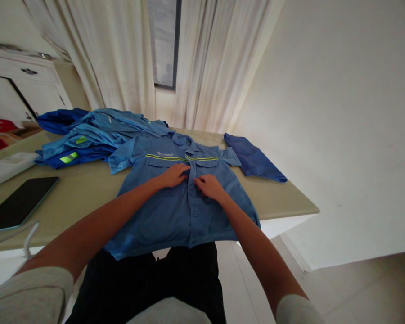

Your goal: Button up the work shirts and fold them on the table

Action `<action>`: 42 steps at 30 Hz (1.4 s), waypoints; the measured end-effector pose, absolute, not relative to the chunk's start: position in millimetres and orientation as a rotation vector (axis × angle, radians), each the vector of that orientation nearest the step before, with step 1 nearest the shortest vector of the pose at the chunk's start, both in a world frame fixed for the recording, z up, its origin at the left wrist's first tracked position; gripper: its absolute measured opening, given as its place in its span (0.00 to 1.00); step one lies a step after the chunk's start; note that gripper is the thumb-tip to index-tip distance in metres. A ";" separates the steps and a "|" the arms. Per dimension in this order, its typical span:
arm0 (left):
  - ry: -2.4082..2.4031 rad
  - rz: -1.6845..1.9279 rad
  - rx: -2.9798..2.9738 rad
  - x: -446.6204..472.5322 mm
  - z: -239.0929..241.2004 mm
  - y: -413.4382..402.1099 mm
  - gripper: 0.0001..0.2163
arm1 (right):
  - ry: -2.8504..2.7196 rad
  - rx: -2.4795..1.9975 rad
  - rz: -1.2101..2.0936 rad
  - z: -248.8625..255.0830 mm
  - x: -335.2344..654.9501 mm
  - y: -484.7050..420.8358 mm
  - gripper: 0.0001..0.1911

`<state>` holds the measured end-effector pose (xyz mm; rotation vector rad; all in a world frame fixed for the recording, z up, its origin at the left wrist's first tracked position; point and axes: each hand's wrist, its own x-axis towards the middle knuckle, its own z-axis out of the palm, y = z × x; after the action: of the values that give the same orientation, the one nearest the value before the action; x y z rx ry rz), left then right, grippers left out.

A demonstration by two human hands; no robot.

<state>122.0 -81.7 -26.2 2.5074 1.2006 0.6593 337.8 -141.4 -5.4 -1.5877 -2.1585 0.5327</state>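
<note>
A blue short-sleeved work shirt (165,216) lies front up on the table, collar pointing away from me and hem hanging over the near edge. It has a yellow-striped band and white lettering across the chest. Buttons run down its front placket (192,211). My left hand (175,174) rests on the chest, fingers bent at the placket's left edge and gripping the cloth. Opposite it, my right hand (209,185) pinches the placket near a button, with its fingers curled. The exact fingertip contact is partly hidden.
Several crumpled blue garments (104,130) are heaped at the table's back left. A folded dark blue garment (254,157) lies at the right. On the left are a dark tablet (20,200), a white box-like item (10,168) and a white cable (29,238). A wall (340,112) borders the right side.
</note>
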 end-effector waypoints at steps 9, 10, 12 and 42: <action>1.159 0.473 2.432 127.7 -14.4 -37.2 0.11 | -2.219 -1.874 0.183 12.4 305.3 -83.3 0.18; 1.112 0.464 2.433 127.3 -14.1 -33.4 0.09 | -2.235 -1.892 0.191 10.2 304.6 -76.1 0.14; 1.020 0.457 2.469 126.0 -14.6 -28.0 0.05 | -2.242 -1.852 0.213 3.7 307.2 -64.1 0.08; 1.280 0.539 2.189 126.4 -18.5 -54.6 0.06 | -1.599 -1.328 1.147 -23.2 332.5 -65.5 0.14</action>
<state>126.4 -54.6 -18.5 2.1895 1.2796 0.5387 332.5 -65.5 -23.2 -1.3284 -1.5990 1.1471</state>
